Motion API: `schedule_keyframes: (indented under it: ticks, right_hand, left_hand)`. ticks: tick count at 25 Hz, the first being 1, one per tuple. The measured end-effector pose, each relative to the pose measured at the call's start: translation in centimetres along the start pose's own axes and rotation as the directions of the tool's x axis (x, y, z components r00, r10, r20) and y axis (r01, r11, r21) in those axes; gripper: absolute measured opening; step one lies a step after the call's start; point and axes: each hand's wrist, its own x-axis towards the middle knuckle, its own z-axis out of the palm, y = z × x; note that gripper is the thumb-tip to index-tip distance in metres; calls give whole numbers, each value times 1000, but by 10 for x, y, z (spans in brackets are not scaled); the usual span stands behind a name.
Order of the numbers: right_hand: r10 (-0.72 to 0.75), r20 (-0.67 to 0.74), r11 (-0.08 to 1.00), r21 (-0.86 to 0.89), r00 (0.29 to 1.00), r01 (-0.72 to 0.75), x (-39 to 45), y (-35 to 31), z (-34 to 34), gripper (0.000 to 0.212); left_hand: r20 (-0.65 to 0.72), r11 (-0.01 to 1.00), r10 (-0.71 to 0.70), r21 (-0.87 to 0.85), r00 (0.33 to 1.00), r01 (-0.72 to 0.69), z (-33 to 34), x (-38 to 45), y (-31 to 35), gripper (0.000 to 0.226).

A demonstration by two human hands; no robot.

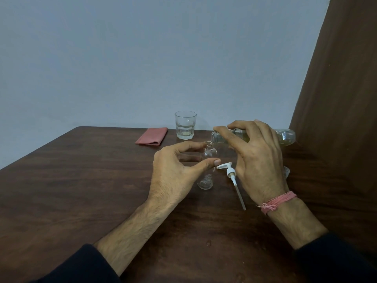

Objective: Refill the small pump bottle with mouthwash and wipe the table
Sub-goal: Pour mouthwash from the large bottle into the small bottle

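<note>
Right hand (259, 160) is gripping tilted mouthwash bottle (285, 136) over small bottle (209, 158), which left hand (175, 170) is loosely cupping, half open.

Right hand (257, 160) hides mouthwash bottle (285, 136) middle; liquid stream indiscernible

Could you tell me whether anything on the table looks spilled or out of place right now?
No spill shows. The pump head lies loose on the table beside the open small bottle, as refilling requires. The right hand tips the large bottle nearly level.
</note>
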Motion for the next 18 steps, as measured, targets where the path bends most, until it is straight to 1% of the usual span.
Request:
schedule_keyframes:
  ticks: [18]
  right_hand:
    - [-3, 6, 1000, -8, 1000, 3, 2, -3, -6, 90]
  left_hand:
    - [7, 1000, 13, 18, 1000, -13, -1, -1, 1, 49]
